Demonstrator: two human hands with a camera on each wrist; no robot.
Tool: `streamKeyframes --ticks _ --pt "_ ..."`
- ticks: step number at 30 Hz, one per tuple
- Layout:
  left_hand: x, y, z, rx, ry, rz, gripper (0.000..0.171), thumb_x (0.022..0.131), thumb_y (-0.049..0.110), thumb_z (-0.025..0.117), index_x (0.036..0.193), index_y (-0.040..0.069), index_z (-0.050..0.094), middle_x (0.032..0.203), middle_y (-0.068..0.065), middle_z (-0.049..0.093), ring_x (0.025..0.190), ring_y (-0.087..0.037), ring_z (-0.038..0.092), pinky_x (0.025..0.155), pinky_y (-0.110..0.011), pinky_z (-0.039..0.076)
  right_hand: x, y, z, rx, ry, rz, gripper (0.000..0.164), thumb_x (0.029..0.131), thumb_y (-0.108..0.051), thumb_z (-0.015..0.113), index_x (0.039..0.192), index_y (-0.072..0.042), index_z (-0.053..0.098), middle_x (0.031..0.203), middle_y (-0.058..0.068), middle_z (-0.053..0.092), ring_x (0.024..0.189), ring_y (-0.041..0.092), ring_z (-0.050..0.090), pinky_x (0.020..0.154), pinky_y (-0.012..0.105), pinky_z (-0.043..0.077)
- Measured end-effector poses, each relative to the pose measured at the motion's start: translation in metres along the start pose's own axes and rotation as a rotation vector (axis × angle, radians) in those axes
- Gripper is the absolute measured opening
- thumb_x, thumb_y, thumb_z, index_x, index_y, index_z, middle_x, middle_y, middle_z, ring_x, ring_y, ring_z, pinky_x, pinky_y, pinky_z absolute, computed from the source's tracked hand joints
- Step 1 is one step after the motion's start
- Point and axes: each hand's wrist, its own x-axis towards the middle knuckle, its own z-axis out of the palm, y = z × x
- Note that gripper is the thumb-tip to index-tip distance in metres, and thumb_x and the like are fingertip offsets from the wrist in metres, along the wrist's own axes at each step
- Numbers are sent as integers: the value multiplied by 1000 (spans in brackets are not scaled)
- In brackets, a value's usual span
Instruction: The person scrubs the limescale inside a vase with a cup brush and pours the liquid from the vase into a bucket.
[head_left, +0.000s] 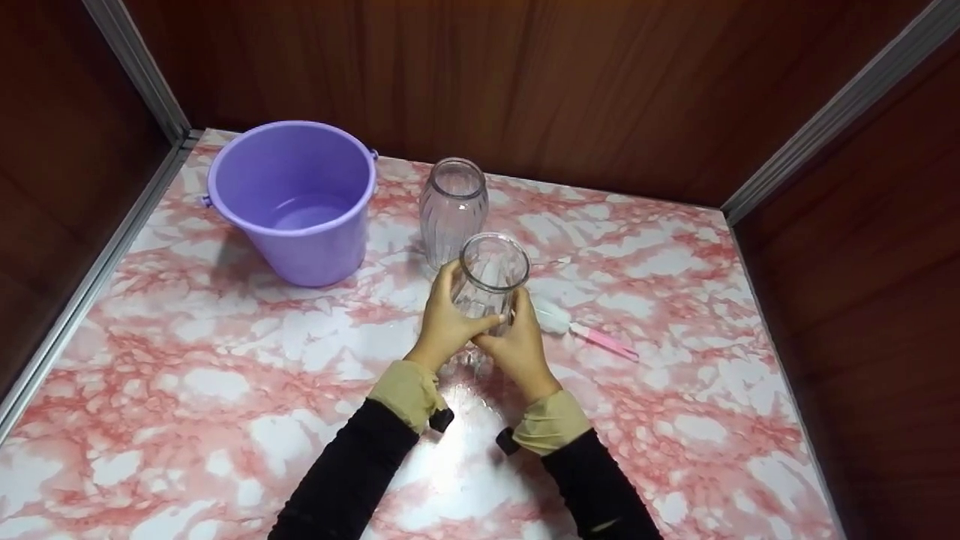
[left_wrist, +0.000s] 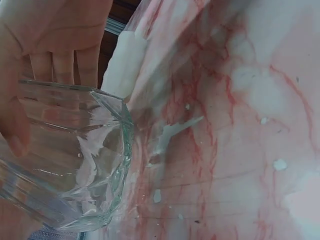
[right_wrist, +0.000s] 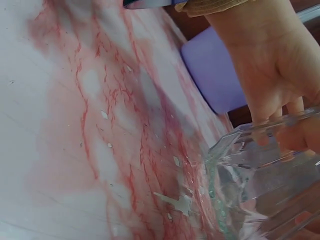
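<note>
A clear glass vase [head_left: 480, 298] with a thick round rim is held between both hands in the head view. My left hand [head_left: 444, 324] grips its left side, thumb across the near face. On the opposite side my right hand [head_left: 523, 345] grips it too, its thumb close to the left one. Both wrist views show the faceted base, which appears to be off the table; the far fingers show through the glass. Just behind stands a second, ribbed glass vase [head_left: 452, 225], upright. A brush [head_left: 553, 318] with a white sponge head and pink handle lies right of the hands.
A purple bucket [head_left: 319, 251] stands at the back left, with nothing visible inside. The tabletop [head_left: 675, 360] has a red and white marbled cover, with small pale specks or drops under the vase. Dark wood panels [head_left: 450, 75] enclose the back and sides.
</note>
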Motion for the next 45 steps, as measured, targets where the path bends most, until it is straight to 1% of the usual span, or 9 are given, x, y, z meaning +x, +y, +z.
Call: streamKeyframes --ticks 7,15,21,26,29,35,36,39,45 --pt "6 -4 1 34 -14 20 101 61 27 92 143 15 35 140 -9 43 130 -22 41 111 -35 32 6 -2 -1 1 0 24 86 64 -3 82 138 -9 38 135 10 53 122 23 50 101 34 44" --pt "11 -5 5 13 -18 -25 100 62 23 91 143 17 34 140 -10 44 130 -23 42 111 -37 32 11 4 -2 -40 20 37 81 62 -3 83 132 -9 42 129 12 56 117 29 55 98 38 47" --pt "17 -2 9 16 -31 -23 101 62 24 91 145 17 33 143 -9 44 131 -23 42 111 -38 32 17 7 -6 -70 33 41 83 63 -5 82 135 -11 41 130 12 57 119 27 54 99 37 46" --pt "22 0 13 84 -36 -4 99 67 25 89 146 15 30 145 -11 42 131 -26 42 111 -39 32 22 10 -8 -98 50 35 89 64 -4 80 141 -10 36 134 16 54 120 31 53 100 40 46" --pt "23 2 16 138 -28 22 99 70 25 87 147 10 28 145 -15 40 132 -29 41 111 -39 32 25 12 -10 -97 54 35 92 64 0 77 144 -7 32 136 20 51 121 31 52 102 40 43" --pt "24 3 25 259 -18 91 95 74 24 83 147 -1 28 144 -20 39 134 -31 37 113 -37 29 31 19 -13 -95 83 45 81 67 4 69 140 -4 34 131 21 54 115 34 55 98 41 46" --pt "25 3 26 276 -14 100 94 75 22 83 147 -2 28 144 -21 39 134 -32 37 113 -37 29 32 20 -13 -103 89 46 80 67 4 68 139 -4 34 130 21 54 113 34 56 97 42 47" --pt "28 4 29 307 -1 116 91 76 17 82 147 -1 27 145 -19 38 134 -32 37 114 -37 29 37 21 -13 -120 104 36 82 68 5 68 142 0 32 134 26 51 118 36 53 102 43 43" --pt "36 7 32 347 -2 104 89 79 12 79 149 -1 24 149 -20 33 134 -33 36 112 -37 31 46 22 -15 -122 107 5 86 69 5 69 145 3 28 139 28 45 127 36 46 109 42 36"
